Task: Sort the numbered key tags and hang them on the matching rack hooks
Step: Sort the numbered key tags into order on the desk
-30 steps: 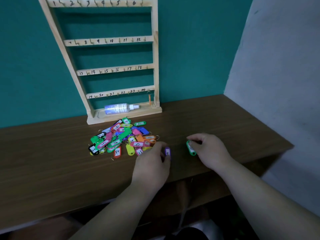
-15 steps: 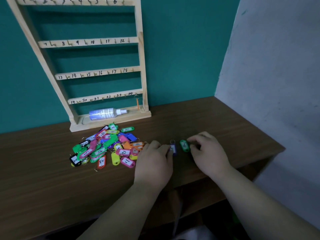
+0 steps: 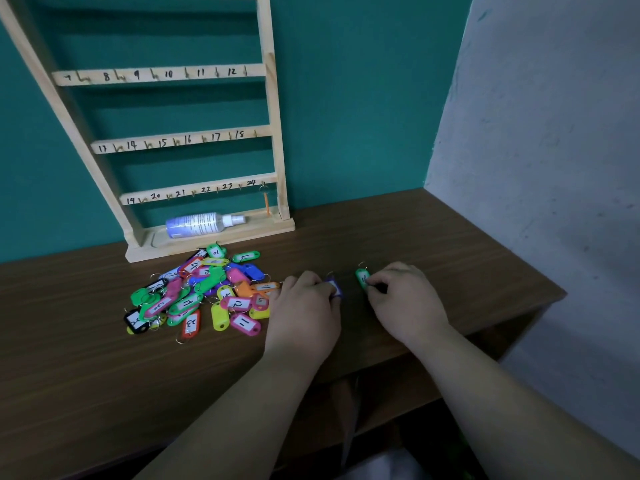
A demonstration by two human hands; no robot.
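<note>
Green tag (image 3: 362,278), purple tag (image 3: 334,287), both white-labelled

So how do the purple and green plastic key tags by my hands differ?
The purple plastic key tag is held by the left hand, the green plastic key tag by the right hand. Purple is partly covered; green shows its label. Both touch the wooden table.

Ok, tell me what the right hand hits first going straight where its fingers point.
The green tag that the right hand pinches; beyond it, probably the purple tag at the left hand.
</note>
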